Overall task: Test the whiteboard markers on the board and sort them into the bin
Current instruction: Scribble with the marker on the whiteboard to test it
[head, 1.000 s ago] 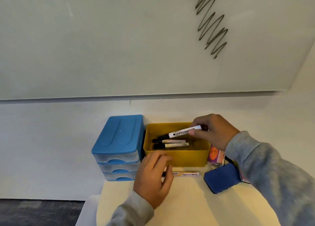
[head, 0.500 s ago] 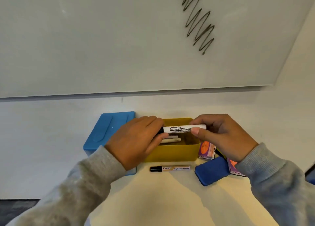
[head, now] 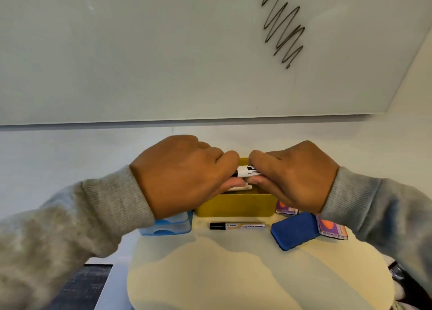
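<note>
Both hands' grips held the white black-capped whiteboard marker [head: 245,171] over the yellow plastic bin [head: 236,205]: left hand [head: 184,176] at the cap end, right hand [head: 297,176] on the barrel, probably to uncap it.

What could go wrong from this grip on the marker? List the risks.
1. Both hands, left hand and right hand, grip the white marker above the yellow bin; if the cap pops off suddenly, cap or marker may drop among the markers already in the bin.
2. A jerked elbow could knock the Pilot marker or blue eraser off the table.
3. An exposed tip might ink the fingers.
</note>
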